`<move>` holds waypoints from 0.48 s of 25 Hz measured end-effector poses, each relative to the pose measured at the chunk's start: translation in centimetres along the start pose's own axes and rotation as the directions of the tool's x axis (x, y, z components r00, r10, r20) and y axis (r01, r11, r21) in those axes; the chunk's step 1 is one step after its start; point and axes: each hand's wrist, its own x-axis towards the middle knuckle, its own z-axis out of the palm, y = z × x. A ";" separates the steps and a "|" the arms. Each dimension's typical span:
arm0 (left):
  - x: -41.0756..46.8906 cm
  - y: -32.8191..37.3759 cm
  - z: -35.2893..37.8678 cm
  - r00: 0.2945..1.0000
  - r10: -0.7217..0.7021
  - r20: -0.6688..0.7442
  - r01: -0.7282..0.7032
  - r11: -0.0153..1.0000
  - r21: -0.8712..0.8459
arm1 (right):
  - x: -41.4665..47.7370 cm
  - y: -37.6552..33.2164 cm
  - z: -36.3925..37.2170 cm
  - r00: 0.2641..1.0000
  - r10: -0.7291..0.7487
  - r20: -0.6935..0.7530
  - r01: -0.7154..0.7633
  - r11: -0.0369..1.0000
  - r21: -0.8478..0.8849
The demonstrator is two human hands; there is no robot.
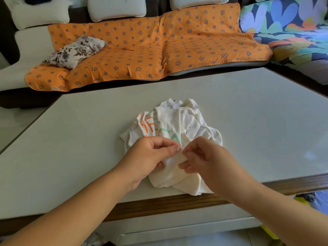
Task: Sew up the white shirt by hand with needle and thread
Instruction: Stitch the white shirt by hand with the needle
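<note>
A crumpled white shirt with orange and green printed letters lies on the pale table, its near part hanging over the front edge. My left hand grips a fold of the shirt, thumb and fingers curled round the cloth. My right hand is beside it on the right, its thumb and fingers pinched together at the same fold. Whether it pinches a needle or only cloth is too small to tell. No thread shows.
The table has a brown wooden front edge. Behind it stands a sofa under an orange patterned cover with a floral pillow. A colourful leafy cover lies at the right.
</note>
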 end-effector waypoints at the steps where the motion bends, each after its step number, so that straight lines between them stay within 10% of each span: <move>1: 0.0 0.0 -0.2 1.000 0.001 0.008 -0.002 0.999 0.044 | 0.4 0.6 -0.2 0.998 -0.037 -0.054 0.036 0.999 -0.026; 12: 0.1 -0.1 -0.4 1.000 -0.010 -0.019 0.010 1.000 0.014 | 0.9 1.7 -0.4 0.909 -0.315 -0.272 0.261 0.941 -0.217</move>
